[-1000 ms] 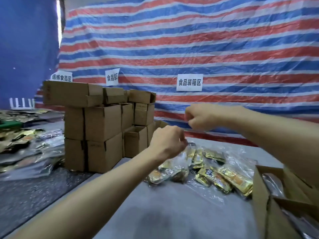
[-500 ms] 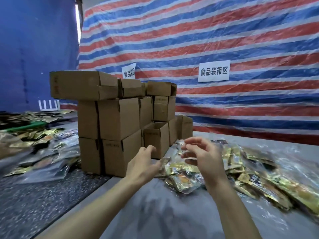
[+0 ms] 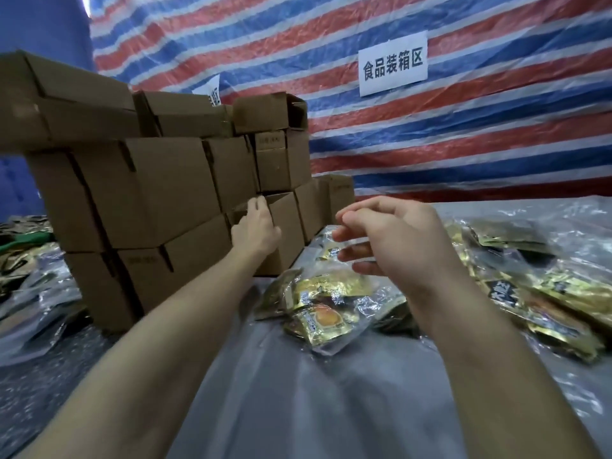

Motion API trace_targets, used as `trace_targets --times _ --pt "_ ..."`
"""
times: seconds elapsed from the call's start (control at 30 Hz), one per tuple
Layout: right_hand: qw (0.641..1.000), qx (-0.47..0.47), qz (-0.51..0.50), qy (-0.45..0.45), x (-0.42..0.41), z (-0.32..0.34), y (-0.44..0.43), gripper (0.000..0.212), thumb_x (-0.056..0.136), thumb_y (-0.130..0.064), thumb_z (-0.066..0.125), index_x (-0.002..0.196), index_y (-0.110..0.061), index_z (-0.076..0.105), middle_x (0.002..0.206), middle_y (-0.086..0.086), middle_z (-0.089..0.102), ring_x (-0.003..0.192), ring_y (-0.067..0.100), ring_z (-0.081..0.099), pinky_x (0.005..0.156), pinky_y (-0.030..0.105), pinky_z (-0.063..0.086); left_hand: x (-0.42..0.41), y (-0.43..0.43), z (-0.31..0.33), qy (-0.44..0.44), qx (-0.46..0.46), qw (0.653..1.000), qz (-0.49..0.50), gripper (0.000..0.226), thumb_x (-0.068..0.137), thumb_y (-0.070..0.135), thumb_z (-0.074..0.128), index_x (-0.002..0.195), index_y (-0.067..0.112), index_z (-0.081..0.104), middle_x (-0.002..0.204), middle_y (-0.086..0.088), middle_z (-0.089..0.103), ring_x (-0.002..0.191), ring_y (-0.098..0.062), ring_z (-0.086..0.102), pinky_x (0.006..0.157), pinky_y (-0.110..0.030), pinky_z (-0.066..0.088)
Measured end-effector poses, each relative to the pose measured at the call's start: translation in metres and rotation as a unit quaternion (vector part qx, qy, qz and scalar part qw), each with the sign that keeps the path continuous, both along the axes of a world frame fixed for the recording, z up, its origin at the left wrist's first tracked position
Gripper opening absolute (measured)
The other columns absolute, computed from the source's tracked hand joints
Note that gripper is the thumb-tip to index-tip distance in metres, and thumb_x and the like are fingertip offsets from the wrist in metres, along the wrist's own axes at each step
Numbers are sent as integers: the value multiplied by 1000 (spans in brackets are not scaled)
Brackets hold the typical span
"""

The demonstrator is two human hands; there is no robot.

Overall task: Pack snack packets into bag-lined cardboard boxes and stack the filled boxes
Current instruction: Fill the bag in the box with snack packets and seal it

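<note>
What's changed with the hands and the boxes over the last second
The left hand left the snack packets and reached forward to the open cardboard box low in the stack, fingers now on its rim. The right hand opened and dropped from raised to hovering empty above the packets. The head swung left, nearer the stacked boxes. Stack and packets look unmoved.
</note>
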State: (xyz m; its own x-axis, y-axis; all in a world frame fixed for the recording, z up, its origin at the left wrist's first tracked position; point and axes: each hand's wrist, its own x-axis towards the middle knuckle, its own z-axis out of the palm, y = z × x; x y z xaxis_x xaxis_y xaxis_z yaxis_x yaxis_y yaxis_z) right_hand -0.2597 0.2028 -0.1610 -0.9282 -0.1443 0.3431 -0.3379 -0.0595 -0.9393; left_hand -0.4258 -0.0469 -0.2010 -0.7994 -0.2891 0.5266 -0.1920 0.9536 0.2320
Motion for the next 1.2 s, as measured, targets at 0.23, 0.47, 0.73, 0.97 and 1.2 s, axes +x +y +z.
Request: trace_targets --times 0.23,0.47,0.73,0.97,1.2 --pt "999 34 -1 -3 -4 -1 9 18 95 -21 61 79 -20 69 74 -3 74 70 15 70 63 30 49 -30 -30 -3 23 64 997 21 47 91 35 75 125 8 57 124 -15 57 111 -39 61 94 -53 54" --pt "1000 23 1 5 3 7 17 16 97 -20 61 85 -17 71 76 -2 74 64 9 68 51 17 48 -2 -18 0 98 134 985 -50 19 92 23 75 98 5 73 118 -10 48 112 -36 56 96 -48 52" --pt "999 27 -36 19 12 17 23 15 96 -19 63 84 -16 71 78 0 75 63 9 67 60 24 51 107 8 39 309 108 929 -173 14 89 17 78 93 5 71 107 -6 51 91 -16 56 79 -18 50" --pt "981 37 -182 58 21 27 31 29 93 -53 64 111 -30 62 107 -10 65 96 6 62 68 23 45 224 22 32 337 206 882 -258 7 86 13 75 88 16 69 103 -3 59 89 7 60 75 -6 51" --pt "937 329 -48 -103 33 27 35 44 91 -63 60 120 -29 54 110 -4 60 93 19 59 72 40 57 279 37 -15 283 296 861 -303 10 79 27 78 80 29 68 96 6 64 79 -11 61 66 -22 52"
